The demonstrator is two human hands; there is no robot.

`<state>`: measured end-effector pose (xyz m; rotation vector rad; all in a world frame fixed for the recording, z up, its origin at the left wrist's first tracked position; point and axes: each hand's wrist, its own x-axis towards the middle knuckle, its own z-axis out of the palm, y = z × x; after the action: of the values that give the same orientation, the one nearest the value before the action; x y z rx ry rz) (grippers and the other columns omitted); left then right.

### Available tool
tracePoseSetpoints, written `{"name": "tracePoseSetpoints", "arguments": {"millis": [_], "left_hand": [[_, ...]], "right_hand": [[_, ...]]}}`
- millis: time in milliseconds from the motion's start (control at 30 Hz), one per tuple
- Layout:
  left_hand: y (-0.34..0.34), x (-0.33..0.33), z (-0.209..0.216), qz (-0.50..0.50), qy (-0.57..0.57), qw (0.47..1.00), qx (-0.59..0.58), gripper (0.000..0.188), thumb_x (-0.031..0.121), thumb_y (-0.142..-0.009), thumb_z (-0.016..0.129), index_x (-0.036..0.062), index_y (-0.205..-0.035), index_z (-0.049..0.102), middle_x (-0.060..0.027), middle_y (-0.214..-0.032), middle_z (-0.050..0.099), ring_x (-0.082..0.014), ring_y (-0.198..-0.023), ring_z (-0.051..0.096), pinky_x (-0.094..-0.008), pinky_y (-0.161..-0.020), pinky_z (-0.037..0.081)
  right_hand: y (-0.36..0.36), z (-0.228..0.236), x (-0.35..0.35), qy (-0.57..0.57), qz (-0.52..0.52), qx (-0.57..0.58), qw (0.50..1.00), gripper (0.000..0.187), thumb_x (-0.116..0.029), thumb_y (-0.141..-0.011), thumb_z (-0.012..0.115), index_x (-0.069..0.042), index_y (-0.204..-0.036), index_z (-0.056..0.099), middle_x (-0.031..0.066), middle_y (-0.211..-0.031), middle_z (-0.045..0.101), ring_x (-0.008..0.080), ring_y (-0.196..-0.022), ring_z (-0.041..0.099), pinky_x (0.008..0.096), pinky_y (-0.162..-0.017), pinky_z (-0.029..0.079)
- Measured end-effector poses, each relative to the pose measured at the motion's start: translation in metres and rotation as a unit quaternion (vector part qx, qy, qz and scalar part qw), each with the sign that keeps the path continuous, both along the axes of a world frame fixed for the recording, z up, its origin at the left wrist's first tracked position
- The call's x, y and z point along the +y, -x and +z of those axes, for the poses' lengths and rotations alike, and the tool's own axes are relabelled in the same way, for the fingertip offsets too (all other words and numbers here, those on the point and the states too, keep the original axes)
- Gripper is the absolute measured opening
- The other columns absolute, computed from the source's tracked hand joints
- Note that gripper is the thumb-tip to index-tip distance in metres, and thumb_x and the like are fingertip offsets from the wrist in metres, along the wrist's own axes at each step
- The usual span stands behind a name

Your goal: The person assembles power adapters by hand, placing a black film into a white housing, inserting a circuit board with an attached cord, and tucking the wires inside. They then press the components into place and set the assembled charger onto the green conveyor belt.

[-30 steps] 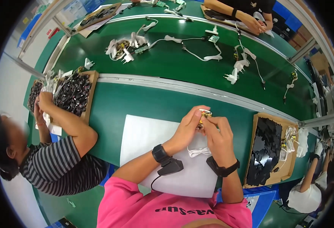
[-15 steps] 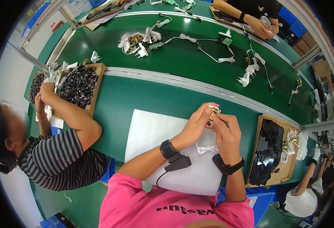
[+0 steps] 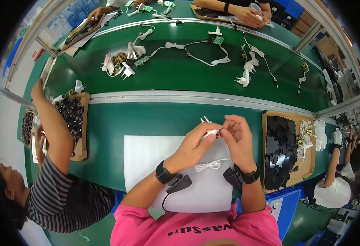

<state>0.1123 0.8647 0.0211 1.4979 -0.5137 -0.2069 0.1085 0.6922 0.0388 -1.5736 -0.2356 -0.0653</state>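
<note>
Above the white foam sheet [image 3: 137, 172], my left hand [image 3: 190, 145] is closed round a white plug adapter [image 3: 211, 133] whose two prongs [image 3: 205, 119] point up and away. Something small, red and dark shows at its near right end. My right hand [image 3: 240, 143] is there too, its thumb and fingers bent at that end. A thin dark bit sits by the fingertips, too small to name. Below both hands a bundled white cable [image 3: 207, 165] rests on the sheet; a strand runs from it toward my right hand.
A cardboard tray of black flat pieces [image 3: 280, 151] and white-cabled boards [image 3: 306, 135] stands at right. At left is a box of small black parts [image 3: 70, 117], beside a person in a striped shirt [image 3: 51, 201]. Beyond the metal rail [image 3: 167, 96], plugs and cables [image 3: 124, 61] lie on the green belt.
The yellow board part between my fingers is out of sight; the white adapter's prongs now show. My right hand's fingers have lifted. The view has shifted, and the person at left reaches farther away.
</note>
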Motion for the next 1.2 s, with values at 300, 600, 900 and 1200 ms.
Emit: {"name": "tracePoseSetpoints", "arguments": {"millis": [300, 600, 900, 1200], "left_hand": [[0.008, 0.008, -0.005, -0.014, 0.078, 0.991, 0.107, 0.028, 0.021, -0.100, 0.042, 0.0026, -0.119, 0.051, -0.0078, -0.111, 0.055, -0.0135, -0.093, 0.054, -0.0291, -0.084, 0.045], [-0.008, 0.010, 0.004, -0.015, 0.149, 0.957, 0.248, 0.024, 0.022, -0.099, 0.046, 0.0055, -0.116, 0.051, -0.0060, -0.109, 0.055, -0.0105, -0.089, 0.054, -0.0243, -0.076, 0.044], [-0.001, 0.001, -0.005, 0.027, 0.100, 0.989, 0.105, 0.023, 0.021, -0.099, 0.048, 0.0065, -0.116, 0.051, -0.0050, -0.109, 0.053, -0.0111, -0.090, 0.052, -0.0253, -0.077, 0.044], [0.003, 0.004, -0.006, 0.020, 0.091, 0.993, 0.076, 0.024, 0.022, -0.099, 0.048, 0.0045, -0.116, 0.050, -0.0071, -0.112, 0.053, -0.0122, -0.091, 0.053, -0.0279, -0.082, 0.044]], "right_hand": [[0.001, 0.007, 0.011, -0.055, 0.030, 0.042, 0.997, 0.040, 0.009, -0.087, 0.055, -0.002, -0.123, 0.044, 0.0041, -0.092, 0.051, 0.0099, -0.085, 0.050, 0.0229, -0.076, 0.042], [-0.005, 0.006, 0.011, -0.054, 0.024, 0.029, 0.998, 0.039, 0.009, -0.087, 0.055, -0.001, -0.123, 0.044, 0.0053, -0.093, 0.052, 0.0106, -0.085, 0.052, 0.0242, -0.078, 0.044], [0.006, -0.001, 0.010, 0.034, 0.006, -0.035, 0.999, 0.038, 0.009, -0.087, 0.056, -0.001, -0.122, 0.044, 0.0057, -0.092, 0.053, 0.0115, -0.084, 0.053, 0.0260, -0.079, 0.045], [0.010, -0.001, 0.013, -0.018, -0.004, -0.019, 1.000, 0.036, 0.010, -0.086, 0.056, -0.001, -0.118, 0.045, 0.0060, -0.093, 0.053, 0.0127, -0.084, 0.053, 0.0263, -0.078, 0.046]]}}
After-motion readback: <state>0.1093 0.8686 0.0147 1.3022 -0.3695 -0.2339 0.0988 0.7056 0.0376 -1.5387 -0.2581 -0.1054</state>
